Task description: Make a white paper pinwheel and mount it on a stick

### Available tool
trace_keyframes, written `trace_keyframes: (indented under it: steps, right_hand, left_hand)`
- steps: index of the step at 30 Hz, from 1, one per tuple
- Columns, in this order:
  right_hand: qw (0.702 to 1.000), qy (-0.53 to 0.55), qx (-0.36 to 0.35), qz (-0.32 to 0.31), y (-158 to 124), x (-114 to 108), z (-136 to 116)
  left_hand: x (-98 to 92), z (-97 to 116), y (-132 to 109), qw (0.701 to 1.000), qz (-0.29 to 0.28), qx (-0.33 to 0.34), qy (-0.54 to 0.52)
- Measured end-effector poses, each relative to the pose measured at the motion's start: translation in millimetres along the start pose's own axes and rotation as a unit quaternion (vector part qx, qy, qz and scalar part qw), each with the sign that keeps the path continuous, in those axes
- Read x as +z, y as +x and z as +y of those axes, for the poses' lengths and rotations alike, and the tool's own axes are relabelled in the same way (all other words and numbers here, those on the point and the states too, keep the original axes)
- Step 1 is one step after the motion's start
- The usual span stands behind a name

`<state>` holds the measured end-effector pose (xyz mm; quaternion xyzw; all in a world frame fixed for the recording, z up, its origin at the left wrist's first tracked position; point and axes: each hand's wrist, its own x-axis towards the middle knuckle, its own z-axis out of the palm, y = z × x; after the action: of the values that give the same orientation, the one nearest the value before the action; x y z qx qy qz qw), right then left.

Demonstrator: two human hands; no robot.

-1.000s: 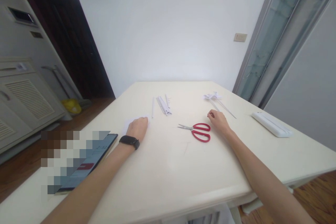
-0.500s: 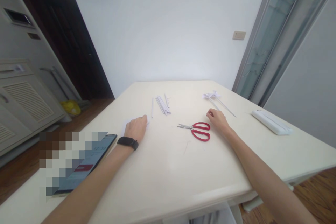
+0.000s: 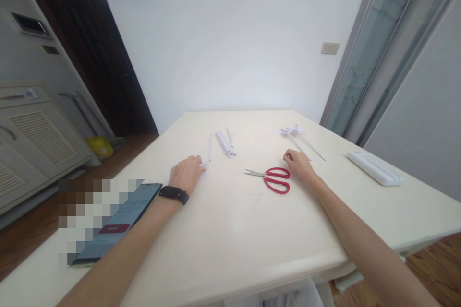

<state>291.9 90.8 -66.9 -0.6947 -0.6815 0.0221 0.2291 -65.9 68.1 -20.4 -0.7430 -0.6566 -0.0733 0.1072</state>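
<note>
My left hand (image 3: 186, 172), with a black band on its wrist, is at the left of the table. Its fingers are closed on a piece of white paper (image 3: 204, 169), mostly hidden beneath the hand. Near the scissors, my right hand (image 3: 297, 162) rests with fingers curled and thumb pressed in; whatever they may hold is too small to make out. The red-handled scissors (image 3: 276, 180) lie just left of it, blades pointing left. Beyond the right hand are white paper pinwheels (image 3: 291, 130) on thin sticks.
Thin white sticks (image 3: 225, 144) lie in a bunch mid-table, with a single stick (image 3: 211, 147) to their left. A tablet (image 3: 118, 223) lies beside my left forearm. A long white box (image 3: 374, 168) is at the right edge. The wall (image 3: 237, 57) bounds the table's far side.
My left fingers have drawn together on the paper, and its visible edge has shifted and lifted slightly. My right hand and the scissors stay in place. The view has shifted a little.
</note>
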Motion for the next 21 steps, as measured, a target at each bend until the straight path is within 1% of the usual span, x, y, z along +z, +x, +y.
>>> trace_keyframes:
  steps: [3, 5, 8, 11, 13, 15, 18, 21]
  right_hand:
    - [1.0, 0.008, 0.001, -0.001, 0.4, 0.3, -1.2]
    - [1.0, 0.016, 0.001, -0.001, 0.6, -0.1, -2.2]
    - [0.999, 0.034, 0.002, 0.0, 0.4, -1.4, -4.1]
    - [0.998, 0.065, 0.0, 0.002, -1.0, -3.3, -7.4]
    - [0.996, 0.094, -0.007, 0.0, -3.2, -5.0, -11.9]
    - [0.991, 0.131, -0.02, -0.008, -6.6, -7.0, -19.3]
    - [0.977, 0.203, -0.053, -0.038, -13.8, -10.9, -35.5]
    - [0.947, 0.288, -0.106, -0.095, -22.7, -15.0, -54.1]
  left_hand:
    - [-0.2, -3.1, 1.7, 1.0, -0.008, -0.017, -0.017]
    - [-2.6, -4.2, 2.2, 0.999, 0.0, -0.029, -0.035]
    - [-10.8, -2.5, 1.0, 0.995, 0.037, -0.04, -0.078]
    - [-21.6, 2.2, -2.1, 0.985, 0.087, -0.022, -0.148]
    - [-26.8, 6.1, -4.9, 0.971, 0.112, 0.005, -0.211]
    - [-28.4, 10.4, -7.9, 0.952, 0.12, 0.028, -0.28]
    - [-24.4, 18.2, -12.7, 0.918, 0.094, 0.052, -0.382]
    - [-18.2, 27.0, -17.1, 0.879, 0.051, 0.075, -0.469]
